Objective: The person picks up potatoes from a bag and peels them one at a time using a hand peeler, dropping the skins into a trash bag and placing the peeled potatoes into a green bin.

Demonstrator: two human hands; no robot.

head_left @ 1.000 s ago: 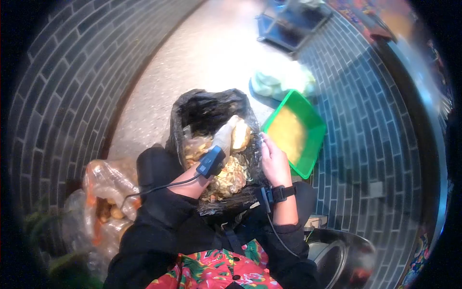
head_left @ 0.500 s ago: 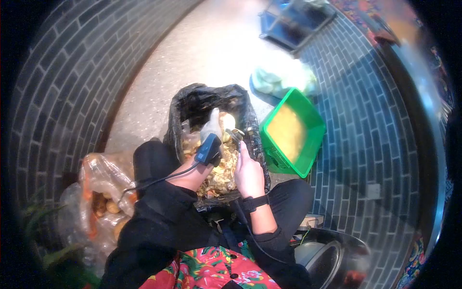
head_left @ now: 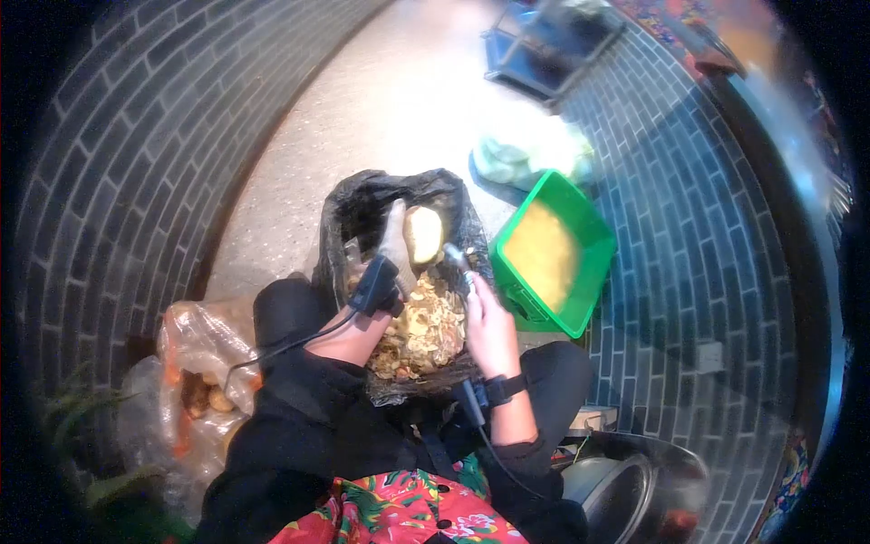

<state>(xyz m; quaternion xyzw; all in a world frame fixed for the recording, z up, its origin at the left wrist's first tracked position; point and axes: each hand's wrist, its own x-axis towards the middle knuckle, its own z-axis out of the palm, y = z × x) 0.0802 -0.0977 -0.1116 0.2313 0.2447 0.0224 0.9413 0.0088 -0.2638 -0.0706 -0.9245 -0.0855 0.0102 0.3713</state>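
Observation:
My left hand [head_left: 395,243], in a pale glove, is closed on a peeled, pale yellow potato [head_left: 423,235] above a black plastic bag [head_left: 349,201]. Inside the bag lies a heap of peelings [head_left: 420,328]. My right hand [head_left: 487,319] grips a peeler [head_left: 457,258] by its handle, just right of the potato and apart from it. The peeler's head points up and left.
A green bin [head_left: 588,263] with yellowish contents stands right of the bag. Potatoes [head_left: 218,399] show in a clear bag [head_left: 195,331] at left. A metal pot [head_left: 634,485] is lower right, a dark crate [head_left: 544,50] farther off. Brick walls [head_left: 716,245] flank both sides.
My right hand and the peeler have moved right and slightly down, away from the potato. The potato is turned, showing a longer pale side.

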